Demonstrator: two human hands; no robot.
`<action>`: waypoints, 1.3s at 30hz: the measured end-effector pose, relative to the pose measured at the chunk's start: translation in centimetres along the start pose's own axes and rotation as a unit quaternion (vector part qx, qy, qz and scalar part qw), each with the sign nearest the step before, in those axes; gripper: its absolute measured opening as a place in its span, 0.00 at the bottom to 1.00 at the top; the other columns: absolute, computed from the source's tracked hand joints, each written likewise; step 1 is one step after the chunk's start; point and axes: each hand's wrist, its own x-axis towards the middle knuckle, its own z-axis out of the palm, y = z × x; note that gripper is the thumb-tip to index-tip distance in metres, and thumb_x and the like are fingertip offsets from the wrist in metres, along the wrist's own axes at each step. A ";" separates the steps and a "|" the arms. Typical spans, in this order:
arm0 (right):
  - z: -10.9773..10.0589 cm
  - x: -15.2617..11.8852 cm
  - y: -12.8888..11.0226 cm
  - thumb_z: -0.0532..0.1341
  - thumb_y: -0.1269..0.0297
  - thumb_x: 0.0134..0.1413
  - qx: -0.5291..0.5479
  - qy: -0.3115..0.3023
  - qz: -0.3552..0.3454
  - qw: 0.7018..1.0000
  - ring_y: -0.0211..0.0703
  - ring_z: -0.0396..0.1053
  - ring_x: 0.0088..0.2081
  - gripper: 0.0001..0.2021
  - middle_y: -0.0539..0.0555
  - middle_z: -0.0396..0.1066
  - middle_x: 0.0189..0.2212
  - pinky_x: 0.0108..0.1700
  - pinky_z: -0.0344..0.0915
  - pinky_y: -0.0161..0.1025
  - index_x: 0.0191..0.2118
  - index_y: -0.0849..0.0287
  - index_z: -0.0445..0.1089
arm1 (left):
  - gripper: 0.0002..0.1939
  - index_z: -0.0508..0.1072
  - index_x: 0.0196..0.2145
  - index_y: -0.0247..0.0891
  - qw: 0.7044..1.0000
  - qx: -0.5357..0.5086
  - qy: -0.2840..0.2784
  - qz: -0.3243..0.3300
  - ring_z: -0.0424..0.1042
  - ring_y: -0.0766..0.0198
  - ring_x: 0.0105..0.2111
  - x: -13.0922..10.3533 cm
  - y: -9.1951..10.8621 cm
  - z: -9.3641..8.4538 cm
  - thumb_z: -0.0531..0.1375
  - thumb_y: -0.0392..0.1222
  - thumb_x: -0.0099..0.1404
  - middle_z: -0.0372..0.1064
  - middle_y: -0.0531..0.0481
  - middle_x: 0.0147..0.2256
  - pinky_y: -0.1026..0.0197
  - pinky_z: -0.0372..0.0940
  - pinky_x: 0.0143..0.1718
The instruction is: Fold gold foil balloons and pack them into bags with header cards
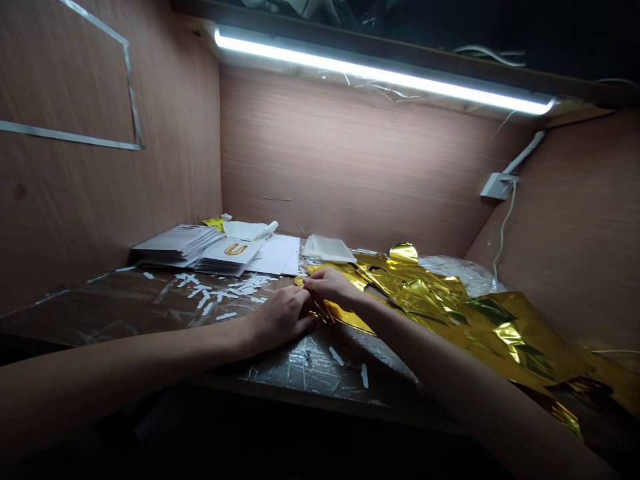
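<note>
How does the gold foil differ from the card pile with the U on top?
The gold foil is shiny yellow; the card pile is mostly white. The foil lies wrinkled and spread out; the pile is flat and stacked. The foil covers more of the table than the pile. Both lie on the table.

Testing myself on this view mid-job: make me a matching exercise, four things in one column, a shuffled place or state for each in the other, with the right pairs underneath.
Things
1. light tube
2. gold foil
3. card showing a U
4. right hand

Places or states
A. on top of a card stack, toward the left
B. fingertips close together at a small gold piece
C. glowing overhead
D. spread over the table's right side

Pairs: 1-C, 2-D, 3-A, 4-B
</note>
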 end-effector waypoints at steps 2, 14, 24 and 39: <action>0.0 -0.4 1.0 0.64 0.59 0.56 0.084 -0.013 -0.009 0.996 0.36 0.67 0.26 0.11 0.51 0.73 0.24 0.28 0.60 0.32 0.31 0.62 0.78 | 0.14 0.77 0.46 0.34 1.000 -0.006 0.020 0.012 0.75 0.51 0.45 0.0 0.0 -0.1 0.67 0.43 0.65 0.78 0.40 0.44 0.52 0.70 0.47; -1.2 -3.3 1.4 0.71 0.68 0.49 0.067 -0.071 -0.134 0.986 0.42 0.77 0.40 0.12 0.54 0.81 0.39 0.47 0.71 0.39 0.42 0.60 0.79 | 0.18 0.82 0.31 0.42 0.991 0.006 -0.116 0.059 0.73 0.60 0.28 0.9 -0.2 -2.4 0.55 0.44 0.74 0.78 0.48 0.27 0.58 0.64 0.39; -2.7 -5.0 2.6 0.61 0.66 0.66 -0.175 -0.133 -0.283 0.934 0.47 0.62 0.66 0.17 0.49 0.72 0.60 0.68 0.55 0.48 0.57 0.45 0.76 | 0.16 0.82 0.28 0.41 0.992 0.035 -0.116 0.027 0.68 0.63 0.23 1.6 -0.4 -2.3 0.61 0.51 0.68 0.76 0.48 0.24 0.60 0.58 0.31; -2.2 -2.5 0.7 0.63 0.72 0.51 0.157 -0.140 -0.042 0.977 0.38 0.74 0.33 0.17 0.56 0.80 0.36 0.33 0.69 0.32 0.46 0.60 0.82 | 0.13 0.84 0.37 0.44 0.991 0.040 -0.131 -0.009 0.74 0.59 0.29 1.7 -1.0 -2.5 0.64 0.53 0.64 0.78 0.50 0.30 0.61 0.61 0.31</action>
